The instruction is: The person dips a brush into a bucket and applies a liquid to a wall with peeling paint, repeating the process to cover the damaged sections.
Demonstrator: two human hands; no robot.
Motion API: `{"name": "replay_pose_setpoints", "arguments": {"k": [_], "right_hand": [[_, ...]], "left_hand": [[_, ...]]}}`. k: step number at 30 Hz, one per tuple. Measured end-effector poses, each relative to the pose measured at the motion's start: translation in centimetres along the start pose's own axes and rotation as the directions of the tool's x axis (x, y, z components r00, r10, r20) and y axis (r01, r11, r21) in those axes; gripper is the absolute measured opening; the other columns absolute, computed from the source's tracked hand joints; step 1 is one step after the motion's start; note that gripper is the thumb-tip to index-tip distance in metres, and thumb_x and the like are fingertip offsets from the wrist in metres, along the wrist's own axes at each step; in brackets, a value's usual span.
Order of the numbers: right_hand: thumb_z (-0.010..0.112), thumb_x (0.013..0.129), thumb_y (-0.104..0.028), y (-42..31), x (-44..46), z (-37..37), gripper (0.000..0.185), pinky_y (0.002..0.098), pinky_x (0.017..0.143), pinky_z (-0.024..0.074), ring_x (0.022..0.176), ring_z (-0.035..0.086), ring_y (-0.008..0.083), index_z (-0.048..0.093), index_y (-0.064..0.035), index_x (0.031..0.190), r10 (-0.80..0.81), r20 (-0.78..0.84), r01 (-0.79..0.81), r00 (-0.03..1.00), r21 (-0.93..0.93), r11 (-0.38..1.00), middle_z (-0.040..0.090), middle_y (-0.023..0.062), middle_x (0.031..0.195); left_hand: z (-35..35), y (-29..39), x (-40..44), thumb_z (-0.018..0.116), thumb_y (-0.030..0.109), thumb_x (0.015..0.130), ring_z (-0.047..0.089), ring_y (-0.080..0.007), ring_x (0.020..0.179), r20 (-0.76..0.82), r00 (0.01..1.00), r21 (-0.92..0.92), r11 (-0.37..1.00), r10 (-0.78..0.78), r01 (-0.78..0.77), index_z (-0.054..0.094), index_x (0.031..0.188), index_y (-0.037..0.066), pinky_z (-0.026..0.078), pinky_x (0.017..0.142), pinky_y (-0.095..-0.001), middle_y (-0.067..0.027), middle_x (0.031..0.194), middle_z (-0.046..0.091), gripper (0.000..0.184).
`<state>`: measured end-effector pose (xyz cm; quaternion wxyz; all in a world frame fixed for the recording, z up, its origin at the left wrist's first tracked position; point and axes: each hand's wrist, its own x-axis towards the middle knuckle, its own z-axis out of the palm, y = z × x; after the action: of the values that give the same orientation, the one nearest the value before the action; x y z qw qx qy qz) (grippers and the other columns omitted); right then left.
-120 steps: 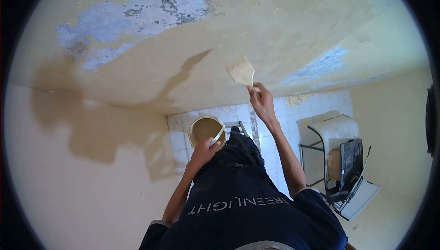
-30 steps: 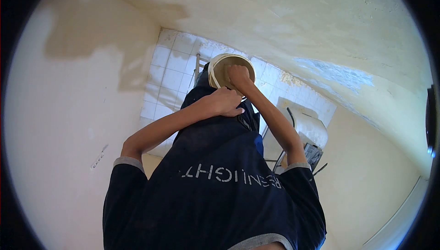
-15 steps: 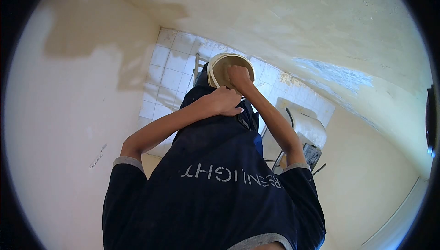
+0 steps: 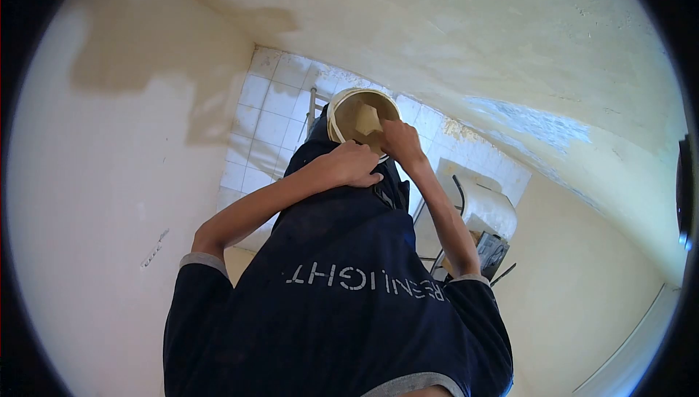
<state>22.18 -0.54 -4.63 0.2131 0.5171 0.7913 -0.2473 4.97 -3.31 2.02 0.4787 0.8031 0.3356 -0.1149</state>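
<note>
A cream-coloured bucket (image 4: pixel 332 122) is held upright close against my body, its mouth facing up at me. My left hand (image 4: pixel 353 162) is closed at its near rim, thumb out to the side; whether it grips the rim or the handle is hidden. Over the right side of the opening, my right hand (image 4: pixel 401 142) is wrapped round the grip of what looks like a putty knife (image 4: pixel 368 119). Its broad flat blade is coated in tan paste and points into the bucket. The grip is covered by my fingers.
Below lies a white tiled floor (image 4: pixel 266 120), with part of a ladder (image 4: pixel 314 102) behind the bucket. A pale chair-like piece (image 4: pixel 489 204) with dark bars stands below right. The wall (image 4: pixel 408 18) ahead has a bare, peeled patch (image 4: pixel 535 120). Another wall (image 4: pixel 109 178) is at left.
My right hand has drawn back from inside the bucket toward its right rim, and the coated blade now shows. My left hand and the bucket have barely shifted.
</note>
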Motion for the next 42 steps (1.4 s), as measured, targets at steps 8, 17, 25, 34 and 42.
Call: {"name": "replay_pose_setpoints", "arguments": {"k": [8, 17, 25, 34, 42], "right_hand": [[0.065, 0.085, -0.019, 3.8, -4.5, 1.9, 0.033, 0.0374, 0.066, 0.0525, 0.073, 0.068, 0.0279, 0.067, 0.0025, 0.110, 0.122, -0.203, 0.055, 0.972, 0.696, 0.716, 0.070, 0.0183, 0.079], [0.056, 0.086, -0.025, 4.9, -3.0, 6.0, 0.031, 0.0306, 0.052, 0.0425, 0.059, 0.051, 0.0109, 0.069, 0.0028, 0.083, 0.120, -0.105, 0.018, 0.987, 0.820, 0.572, 0.057, 0.0032, 0.060], [0.054, 0.083, -0.040, 4.0, -3.6, 4.3, 0.048, 0.0413, 0.057, 0.0444, 0.057, 0.056, 0.0236, 0.065, 0.0055, 0.074, 0.184, -0.042, -0.079, 0.982, 0.793, 0.605, 0.060, 0.0221, 0.062], [0.055, 0.096, -0.038, 2.1, -5.5, 1.1, 0.038, 0.0240, 0.044, 0.0267, 0.048, 0.036, 0.0037, 0.061, -0.0049, 0.077, 0.022, -0.043, 0.039, 0.999, 0.991, 0.125, 0.042, -0.0069, 0.055], [0.056, 0.098, -0.027, -0.6, -2.8, -15.3, 0.031, 0.0293, 0.044, 0.0301, 0.048, 0.039, 0.0088, 0.058, 0.0009, 0.086, 0.512, -0.713, 0.572, 0.479, 0.696, 0.434, 0.042, 0.0020, 0.053]], "left_hand": [[0.7, -0.8, 0.4, 0.057, 0.043, 0.088, 0.066, -0.0407, 0.084, -0.011, 1.000, 0.003, 1.000, 0.001, -0.001, 0.064, 0.095, -0.007, 0.053, 0.082, -0.0472, -0.0280, 0.087, 0.067, 0.051], [0.6, -1.6, 0.1, 0.056, 0.047, 0.088, 0.064, -0.0457, 0.091, -0.043, 0.997, 0.084, 0.995, 0.059, -0.056, 0.061, 0.105, -0.005, 0.051, 0.085, -0.0498, -0.0314, 0.095, 0.065, 0.055], [0.2, -2.9, 0.2, 0.056, 0.048, 0.088, 0.063, -0.0437, 0.097, 0.044, 0.999, 0.059, 0.998, -0.027, 0.025, 0.060, 0.113, -0.003, 0.050, 0.089, -0.0485, -0.0299, 0.099, 0.065, 0.057], [-0.3, -3.3, -1.1, 0.054, 0.046, 0.092, 0.063, -0.0419, 0.096, 0.025, 1.000, 0.005, 1.000, -0.014, 0.014, 0.058, 0.111, -0.004, 0.049, 0.087, -0.0470, -0.0296, 0.097, 0.065, 0.054], [-1.8, -1.7, -0.9, 0.055, 0.043, 0.091, 0.060, -0.0428, 0.104, 0.124, 0.991, -0.022, 0.999, -0.039, 0.042, 0.058, 0.116, -0.005, 0.047, 0.093, -0.0473, -0.0302, 0.108, 0.062, 0.054]]}}
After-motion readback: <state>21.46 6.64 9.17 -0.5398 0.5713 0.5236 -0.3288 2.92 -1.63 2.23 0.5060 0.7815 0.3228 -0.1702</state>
